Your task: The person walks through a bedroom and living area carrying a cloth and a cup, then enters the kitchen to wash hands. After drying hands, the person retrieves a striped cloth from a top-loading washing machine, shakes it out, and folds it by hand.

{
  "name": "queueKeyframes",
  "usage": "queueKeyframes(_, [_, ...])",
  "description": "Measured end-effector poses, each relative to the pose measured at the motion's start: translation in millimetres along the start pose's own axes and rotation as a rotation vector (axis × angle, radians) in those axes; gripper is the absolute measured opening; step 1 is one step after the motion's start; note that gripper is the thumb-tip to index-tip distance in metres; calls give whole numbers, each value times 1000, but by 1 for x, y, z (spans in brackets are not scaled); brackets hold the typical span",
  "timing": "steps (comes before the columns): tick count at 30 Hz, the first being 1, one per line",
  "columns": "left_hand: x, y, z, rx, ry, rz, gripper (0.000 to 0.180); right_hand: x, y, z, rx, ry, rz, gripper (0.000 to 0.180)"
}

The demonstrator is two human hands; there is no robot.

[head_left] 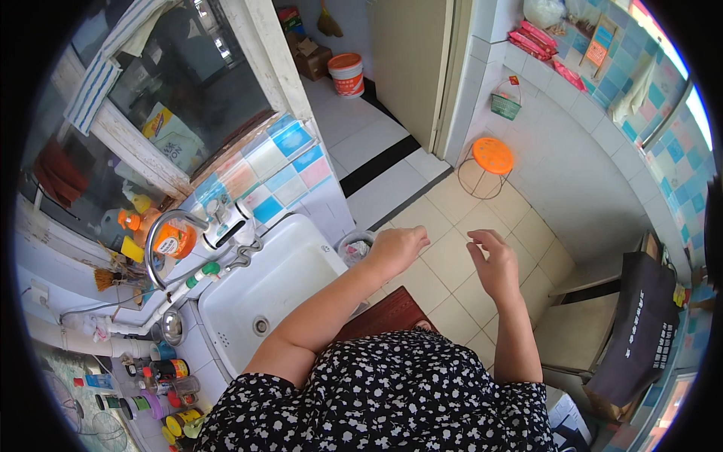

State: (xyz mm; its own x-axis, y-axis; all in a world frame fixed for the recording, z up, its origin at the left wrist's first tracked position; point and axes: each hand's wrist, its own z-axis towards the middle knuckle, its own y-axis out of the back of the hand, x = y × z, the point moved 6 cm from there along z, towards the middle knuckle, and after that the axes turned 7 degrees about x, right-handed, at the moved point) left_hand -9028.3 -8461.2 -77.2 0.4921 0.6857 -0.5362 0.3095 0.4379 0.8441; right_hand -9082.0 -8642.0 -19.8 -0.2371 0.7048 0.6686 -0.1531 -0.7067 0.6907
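Both arms reach forward from a black floral top, with the hands in mid-air above the tiled floor. My left hand (401, 250) is beyond the sink's right end, its fingers curled together; whatever may be inside them is hidden. Across a gap from it, my right hand (497, 264) is raised with bent fingers, the thumb apart from the index finger and nothing seen between them. The white sink (301, 239) lies left of my left forearm. Partly behind my left hand is a small bin (351, 247) with a pale bag in it.
A curved chrome faucet (156, 248) and an orange bottle (175, 238) stand behind the sink. Bottles and jars (169, 368) crowd the lower left. An orange stool (492, 156) is by the far wall, near an open door (410, 68). A dark cloth (636, 331) drapes a cabinet at right.
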Motion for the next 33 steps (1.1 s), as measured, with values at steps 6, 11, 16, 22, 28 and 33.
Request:
queueKeyframes(6, [-32, 39, 80, 162, 241, -547, 18, -79, 64, 31, 68, -124, 342, 12])
queueKeyframes(11, [18, 11, 122, 16, -112, 27, 14, -105, 1, 78, 488, -76, 323, 24])
queueKeyframes(16, [64, 13, 171, 143, 6, -5, 15, -105, -10, 159, 599, 216, 180, 35])
queueKeyframes(22, [144, 21, 272, 84, 111, -54, 17, -167, -40, 286, 721, 144, 49, 34])
queueKeyframes(28, [175, 93, 392, 26, 20, -143, 14, -187, -75, 433, 658, 169, 212, 26])
queueKeyframes(33, [226, 145, 459, -99, 43, -366, 16, -226, -110, 542, 616, -264, 926, 13])
